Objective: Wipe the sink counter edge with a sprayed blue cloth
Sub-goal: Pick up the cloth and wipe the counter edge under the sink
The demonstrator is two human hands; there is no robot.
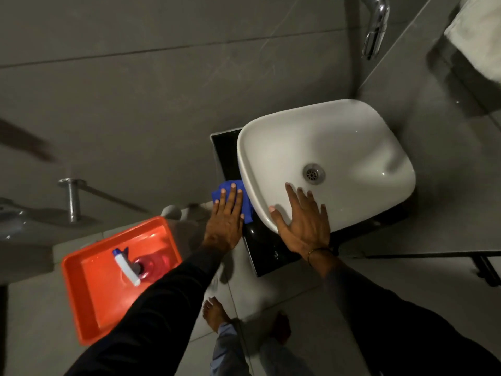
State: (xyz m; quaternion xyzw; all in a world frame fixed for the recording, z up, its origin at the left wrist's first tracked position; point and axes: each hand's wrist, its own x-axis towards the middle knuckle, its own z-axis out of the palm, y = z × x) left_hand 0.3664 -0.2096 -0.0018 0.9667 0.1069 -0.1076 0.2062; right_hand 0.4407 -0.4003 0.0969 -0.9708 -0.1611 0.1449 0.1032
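A white basin (336, 137) sits on a black counter (226, 156). My left hand (225, 221) lies flat on a crumpled blue cloth (245, 210), pressing it onto the counter's left strip beside the basin. My right hand (303, 221) rests open on the basin's near rim, fingers spread toward the drain (313, 173). Most of the cloth is hidden under my left hand.
An orange tub (81, 289) stands at the lower left on the floor, holding a spray bottle (126, 265) with a white and blue head. A chrome tap (376, 25) hangs above the basin. A metal post (71, 198) stands at the left. Bare feet (215, 313) show below.
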